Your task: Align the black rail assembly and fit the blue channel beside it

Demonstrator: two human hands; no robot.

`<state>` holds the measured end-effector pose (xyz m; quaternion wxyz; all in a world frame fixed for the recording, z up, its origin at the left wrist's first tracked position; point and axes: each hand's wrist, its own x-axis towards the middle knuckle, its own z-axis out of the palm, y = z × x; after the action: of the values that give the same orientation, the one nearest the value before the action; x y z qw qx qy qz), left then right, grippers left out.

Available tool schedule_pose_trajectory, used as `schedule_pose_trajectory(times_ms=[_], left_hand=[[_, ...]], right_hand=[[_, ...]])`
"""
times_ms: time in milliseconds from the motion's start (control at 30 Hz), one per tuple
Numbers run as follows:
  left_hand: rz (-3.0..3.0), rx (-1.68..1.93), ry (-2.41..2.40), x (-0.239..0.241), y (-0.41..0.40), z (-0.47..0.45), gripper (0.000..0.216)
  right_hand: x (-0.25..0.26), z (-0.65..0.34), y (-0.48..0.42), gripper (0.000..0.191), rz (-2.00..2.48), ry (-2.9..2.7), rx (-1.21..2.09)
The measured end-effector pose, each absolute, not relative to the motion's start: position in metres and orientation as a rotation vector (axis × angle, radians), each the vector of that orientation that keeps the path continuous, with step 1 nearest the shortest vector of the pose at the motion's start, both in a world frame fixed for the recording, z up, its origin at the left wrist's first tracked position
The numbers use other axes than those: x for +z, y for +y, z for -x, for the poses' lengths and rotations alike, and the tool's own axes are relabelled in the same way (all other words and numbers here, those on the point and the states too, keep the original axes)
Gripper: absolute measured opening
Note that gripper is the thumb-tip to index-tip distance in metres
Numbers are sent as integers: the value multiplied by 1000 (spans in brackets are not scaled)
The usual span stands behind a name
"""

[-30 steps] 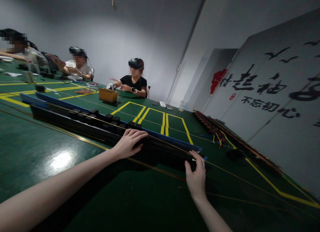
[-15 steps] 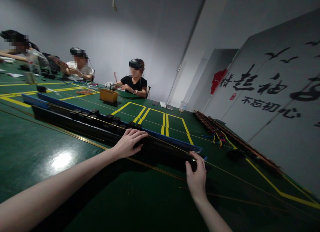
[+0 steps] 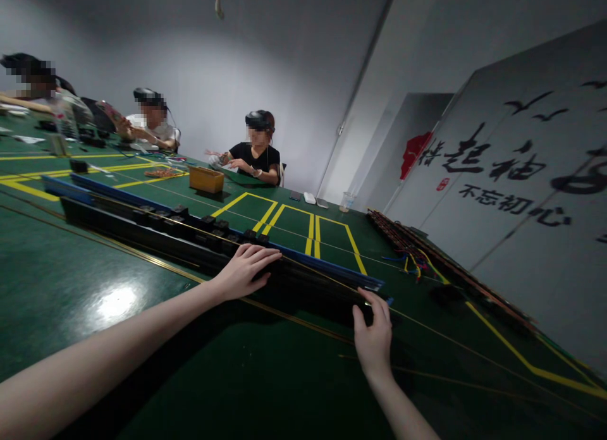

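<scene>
A long black rail with blue edges lies slanting across the green table, and a thin brass-coloured rod runs along its top. Several small black blocks sit in a row on the rail. My left hand grips the rail right of these blocks, fingers over its upper edge and thumb on the near side. At the right end, my right hand holds the rail between bent fingers and a thumb set apart from them. The fingertips of both hands are partly hidden against the dark rail.
More thin brass-coloured rods lie along the near side. Beyond stand a yellow box and a cup. A long bundle with coloured wires lies at right. Several people sit across the table.
My hands and the rail stay almost where they were. Across the table, the person in black has lowered the reddish strands they hold.
</scene>
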<state>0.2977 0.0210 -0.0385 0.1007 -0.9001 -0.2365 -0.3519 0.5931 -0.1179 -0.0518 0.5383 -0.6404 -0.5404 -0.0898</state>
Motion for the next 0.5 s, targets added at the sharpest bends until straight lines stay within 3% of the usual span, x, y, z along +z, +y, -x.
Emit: schedule_pose_trajectory(times_ms=[500], left_hand=[[2697, -1037, -678, -36, 22, -297, 49]], right_hand=[[-50, -591, -120, 32, 1538, -1252, -183]])
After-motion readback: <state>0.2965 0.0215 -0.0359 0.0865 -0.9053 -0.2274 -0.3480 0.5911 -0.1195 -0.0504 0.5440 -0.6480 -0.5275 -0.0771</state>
